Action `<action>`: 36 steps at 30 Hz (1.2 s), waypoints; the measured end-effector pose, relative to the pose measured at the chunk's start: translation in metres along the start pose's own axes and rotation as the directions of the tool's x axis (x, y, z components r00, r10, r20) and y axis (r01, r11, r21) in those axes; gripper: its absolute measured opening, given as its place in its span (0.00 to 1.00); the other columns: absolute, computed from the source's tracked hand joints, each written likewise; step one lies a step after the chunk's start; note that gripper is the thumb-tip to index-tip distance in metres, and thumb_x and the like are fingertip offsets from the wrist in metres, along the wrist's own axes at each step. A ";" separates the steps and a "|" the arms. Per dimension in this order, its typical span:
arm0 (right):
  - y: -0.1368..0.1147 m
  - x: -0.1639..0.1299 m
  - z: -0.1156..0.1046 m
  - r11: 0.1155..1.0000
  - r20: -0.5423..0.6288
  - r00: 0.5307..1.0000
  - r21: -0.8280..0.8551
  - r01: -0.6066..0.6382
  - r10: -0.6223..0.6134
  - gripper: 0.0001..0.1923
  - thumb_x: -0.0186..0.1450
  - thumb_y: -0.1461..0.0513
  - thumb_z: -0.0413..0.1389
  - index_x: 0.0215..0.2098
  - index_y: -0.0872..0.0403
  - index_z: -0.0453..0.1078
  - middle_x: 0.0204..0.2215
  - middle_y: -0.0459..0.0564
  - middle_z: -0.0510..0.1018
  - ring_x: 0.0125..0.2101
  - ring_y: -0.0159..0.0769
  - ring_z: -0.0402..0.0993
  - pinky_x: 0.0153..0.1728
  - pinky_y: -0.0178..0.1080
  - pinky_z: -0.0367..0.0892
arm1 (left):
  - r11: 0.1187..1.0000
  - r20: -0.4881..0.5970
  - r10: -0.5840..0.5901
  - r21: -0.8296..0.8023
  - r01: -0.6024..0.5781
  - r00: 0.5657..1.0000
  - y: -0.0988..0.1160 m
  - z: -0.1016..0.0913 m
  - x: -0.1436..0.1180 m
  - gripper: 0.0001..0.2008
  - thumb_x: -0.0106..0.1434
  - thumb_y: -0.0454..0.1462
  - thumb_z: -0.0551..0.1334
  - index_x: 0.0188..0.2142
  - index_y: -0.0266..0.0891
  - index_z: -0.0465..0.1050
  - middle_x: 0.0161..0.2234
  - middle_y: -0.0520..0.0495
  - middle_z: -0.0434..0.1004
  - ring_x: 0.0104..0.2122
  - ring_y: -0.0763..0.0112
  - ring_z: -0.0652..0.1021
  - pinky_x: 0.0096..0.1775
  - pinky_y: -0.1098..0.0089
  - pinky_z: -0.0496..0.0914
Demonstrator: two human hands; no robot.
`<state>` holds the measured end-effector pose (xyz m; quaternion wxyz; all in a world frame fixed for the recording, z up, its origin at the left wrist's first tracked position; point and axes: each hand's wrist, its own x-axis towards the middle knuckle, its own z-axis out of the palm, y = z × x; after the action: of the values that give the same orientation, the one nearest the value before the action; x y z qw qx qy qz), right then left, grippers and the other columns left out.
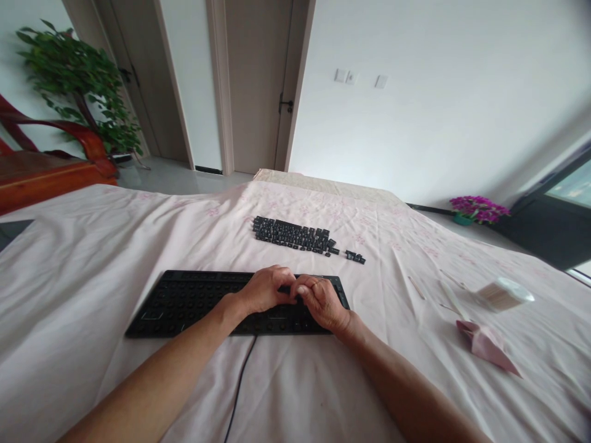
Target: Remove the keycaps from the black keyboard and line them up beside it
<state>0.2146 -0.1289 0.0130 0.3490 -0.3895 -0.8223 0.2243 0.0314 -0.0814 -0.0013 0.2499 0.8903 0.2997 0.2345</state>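
A black keyboard (184, 304) lies flat on a pale pink sheet (92, 246), its cable (240, 381) running off its near edge toward the person. Most of the keyboard shows bare round key posts instead of keys. Both hands are on the right part of the keyboard, close together and touching at the fingertips. The left hand (264, 289) rests palm down on the keyboard with its fingers curled inward, the tips pressed against the keyboard's upper rows. The right hand (323, 303) sits just to the right of it, also curled, its fingers (305, 287) bent toward the left hand's tips. Whether the fingertips pinch a single key between them cannot be told; the spot where they meet is covered by the hands themselves. Neither hand is spread flat or loose.

Beyond the keyboard, well apart from it, loose black keys (293, 235) lie in neat rows on the sheet, with a few stragglers (355, 256) at the right end of those rows. To the right of the keyboard, well apart, sit a small clear box (503, 294), a folded pink cloth (489, 344) nearer the person, and some thin sticks (450, 298) between the box and the keyboard
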 end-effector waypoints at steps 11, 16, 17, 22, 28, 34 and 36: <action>0.006 -0.008 0.006 0.991 -0.238 0.971 0.117 0.061 -0.032 0.19 0.71 0.55 0.41 0.27 0.52 0.65 0.27 0.50 0.74 0.30 0.34 0.72 0.36 0.38 0.68 | 0.975 -0.041 -0.034 -0.222 0.024 0.999 0.010 0.004 0.004 0.08 0.62 0.41 0.60 0.31 0.39 0.72 0.31 0.53 0.71 0.33 0.73 0.72 0.37 0.74 0.65; -0.004 -0.004 -0.002 0.988 -0.228 0.968 -0.137 0.077 -0.107 0.15 0.71 0.59 0.42 0.35 0.53 0.69 0.33 0.52 0.76 0.34 0.36 0.72 0.40 0.39 0.65 | 0.936 -0.137 -0.119 -0.345 0.065 0.983 0.005 0.007 0.005 0.10 0.57 0.34 0.63 0.40 0.40 0.71 0.34 0.52 0.74 0.35 0.72 0.74 0.38 0.72 0.68; -0.006 -0.003 -0.005 0.972 -0.235 0.964 -0.225 0.068 -0.122 0.14 0.70 0.59 0.43 0.36 0.53 0.70 0.33 0.52 0.77 0.35 0.37 0.71 0.42 0.40 0.64 | 0.918 -0.150 -0.149 -0.387 0.081 0.977 0.003 0.008 0.005 0.14 0.56 0.33 0.63 0.43 0.40 0.70 0.36 0.51 0.74 0.35 0.71 0.75 0.39 0.71 0.69; -0.003 0.006 -0.018 0.898 -0.217 0.976 -0.435 -0.067 -0.032 0.14 0.70 0.63 0.44 0.44 0.53 0.70 0.33 0.52 0.76 0.39 0.40 0.69 0.44 0.41 0.61 | 0.819 -0.194 -0.296 -0.556 0.144 0.935 -0.001 0.011 0.006 0.24 0.53 0.30 0.65 0.50 0.42 0.66 0.43 0.48 0.72 0.35 0.72 0.77 0.42 0.68 0.72; 0.003 0.011 -0.016 0.915 -0.117 0.982 -0.361 -0.182 0.149 0.11 0.69 0.59 0.49 0.37 0.51 0.73 0.32 0.48 0.76 0.32 0.33 0.72 0.35 0.33 0.63 | 0.798 -0.244 -0.303 -0.593 0.106 0.921 0.001 0.011 0.005 0.30 0.53 0.31 0.67 0.55 0.44 0.62 0.45 0.46 0.70 0.34 0.73 0.78 0.42 0.66 0.74; 0.004 0.011 -0.011 0.930 -0.113 0.956 -0.226 -0.290 0.271 0.05 0.61 0.63 0.58 0.35 0.50 0.75 0.32 0.44 0.79 0.34 0.34 0.74 0.36 0.33 0.63 | 0.808 -0.264 -0.276 -0.585 0.074 0.924 -0.003 0.016 0.005 0.30 0.54 0.33 0.66 0.56 0.45 0.61 0.44 0.48 0.69 0.35 0.73 0.78 0.42 0.65 0.74; 0.008 0.013 -0.017 0.929 -0.109 0.949 -0.198 -0.311 0.294 0.04 0.60 0.62 0.58 0.34 0.50 0.75 0.30 0.43 0.80 0.32 0.33 0.74 0.34 0.33 0.63 | 0.811 -0.249 -0.257 -0.580 0.069 0.934 -0.004 0.017 0.005 0.30 0.54 0.33 0.65 0.56 0.45 0.61 0.45 0.48 0.69 0.35 0.73 0.77 0.43 0.65 0.75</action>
<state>0.2255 -0.1122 0.0242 0.2982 -0.5552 -0.7574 0.1708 0.0433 -0.0806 -0.0149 0.4691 0.6981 0.3294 0.4291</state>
